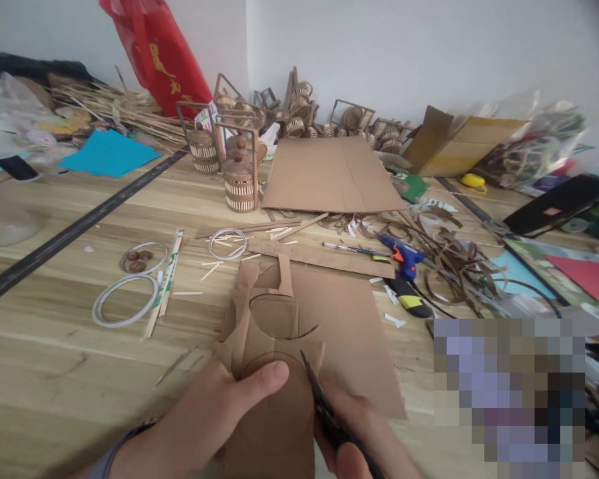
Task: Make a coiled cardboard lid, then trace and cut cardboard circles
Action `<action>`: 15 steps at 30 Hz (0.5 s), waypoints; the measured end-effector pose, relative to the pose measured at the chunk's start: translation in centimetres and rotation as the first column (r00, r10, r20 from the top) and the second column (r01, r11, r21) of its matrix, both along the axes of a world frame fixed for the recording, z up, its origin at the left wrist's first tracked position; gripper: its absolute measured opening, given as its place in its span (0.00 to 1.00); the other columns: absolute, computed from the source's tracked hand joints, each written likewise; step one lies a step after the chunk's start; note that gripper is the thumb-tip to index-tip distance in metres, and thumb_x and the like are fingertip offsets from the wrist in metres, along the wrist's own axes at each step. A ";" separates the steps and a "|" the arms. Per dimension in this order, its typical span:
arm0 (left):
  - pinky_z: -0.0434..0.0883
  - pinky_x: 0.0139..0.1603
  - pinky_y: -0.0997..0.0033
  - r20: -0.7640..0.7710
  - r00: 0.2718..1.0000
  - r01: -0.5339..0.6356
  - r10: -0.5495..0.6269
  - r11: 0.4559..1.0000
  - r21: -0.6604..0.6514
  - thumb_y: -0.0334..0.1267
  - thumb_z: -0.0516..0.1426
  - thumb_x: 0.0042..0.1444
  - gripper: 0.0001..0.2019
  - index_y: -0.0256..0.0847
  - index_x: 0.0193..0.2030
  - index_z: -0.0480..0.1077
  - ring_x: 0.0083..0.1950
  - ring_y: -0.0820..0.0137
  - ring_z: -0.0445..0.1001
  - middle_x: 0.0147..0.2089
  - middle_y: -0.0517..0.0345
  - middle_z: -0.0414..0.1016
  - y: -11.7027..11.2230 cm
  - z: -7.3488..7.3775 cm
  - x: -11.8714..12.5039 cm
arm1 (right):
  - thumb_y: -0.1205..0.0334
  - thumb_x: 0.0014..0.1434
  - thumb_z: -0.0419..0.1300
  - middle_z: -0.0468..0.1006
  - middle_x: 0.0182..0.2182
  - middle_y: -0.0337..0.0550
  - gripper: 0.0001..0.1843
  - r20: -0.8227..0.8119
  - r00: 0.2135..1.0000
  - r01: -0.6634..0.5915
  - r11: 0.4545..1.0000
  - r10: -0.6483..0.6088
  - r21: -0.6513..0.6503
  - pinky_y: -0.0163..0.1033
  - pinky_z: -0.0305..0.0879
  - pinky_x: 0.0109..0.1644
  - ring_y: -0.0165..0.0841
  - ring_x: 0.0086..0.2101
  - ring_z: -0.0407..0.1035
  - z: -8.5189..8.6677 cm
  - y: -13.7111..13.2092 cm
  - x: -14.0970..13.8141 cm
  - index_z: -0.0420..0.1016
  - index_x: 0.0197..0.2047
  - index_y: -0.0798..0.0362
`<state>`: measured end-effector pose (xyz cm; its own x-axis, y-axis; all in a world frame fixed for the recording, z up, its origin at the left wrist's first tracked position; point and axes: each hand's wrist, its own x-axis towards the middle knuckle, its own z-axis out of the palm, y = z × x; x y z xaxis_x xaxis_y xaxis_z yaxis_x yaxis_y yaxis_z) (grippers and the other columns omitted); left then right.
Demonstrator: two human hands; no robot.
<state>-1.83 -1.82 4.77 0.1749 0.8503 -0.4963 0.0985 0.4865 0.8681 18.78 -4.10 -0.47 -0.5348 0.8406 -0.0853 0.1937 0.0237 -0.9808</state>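
My left hand point(229, 402) grips a piece of brown cardboard point(274, 439), its thumb lying across the top near a drawn curved line. In my right hand point(362, 426) is a pair of dark scissors point(322, 402), with the tip pointing away from me at the cardboard's right edge. Beyond the held piece lies a cardboard offcut point(242, 319) with rounded cut-outs. A larger flat cardboard sheet point(352, 332) rests on the table underneath. The lower parts of both hands run out of the picture.
A blue glue gun point(404, 256) and a yellow-black utility knife point(409, 298) lie to the right. White rings point(124, 301) and thin wooden sticks point(164, 286) are on the left. Small lidded bamboo baskets point(239, 186) stand behind, beside a propped cardboard panel point(329, 173).
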 end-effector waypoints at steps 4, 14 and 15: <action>0.67 0.67 0.53 0.034 0.999 0.039 -0.039 0.999 0.013 0.56 0.61 0.54 0.25 0.46 0.54 0.76 0.63 0.52 0.73 0.54 0.56 0.82 0.2 -0.3 -0.1 | 0.19 0.57 0.43 0.64 0.24 0.39 0.43 -0.016 1.000 -0.002 1.000 0.002 0.019 0.33 0.51 0.27 0.29 0.25 0.58 0.2 0.1 0.0 0.68 0.34 0.55; 0.69 0.66 0.55 0.071 0.997 0.025 -0.029 0.998 0.057 0.53 0.62 0.54 0.29 0.50 0.63 0.70 0.62 0.54 0.74 0.53 0.58 0.82 0.3 -0.2 -0.1 | 0.23 0.61 0.44 0.61 0.23 0.36 0.39 -0.049 0.999 -0.003 1.000 0.004 0.030 0.33 0.48 0.26 0.27 0.24 0.52 0.4 0.2 0.0 0.67 0.33 0.55; 0.71 0.64 0.55 0.081 0.996 0.028 -0.032 0.998 0.049 0.53 0.62 0.54 0.29 0.49 0.63 0.70 0.61 0.54 0.75 0.54 0.58 0.82 0.3 -0.2 -0.2 | 0.23 0.60 0.44 0.61 0.23 0.36 0.39 -0.048 0.999 -0.002 0.999 0.004 0.032 0.33 0.48 0.26 0.26 0.23 0.52 0.4 0.2 0.0 0.67 0.33 0.55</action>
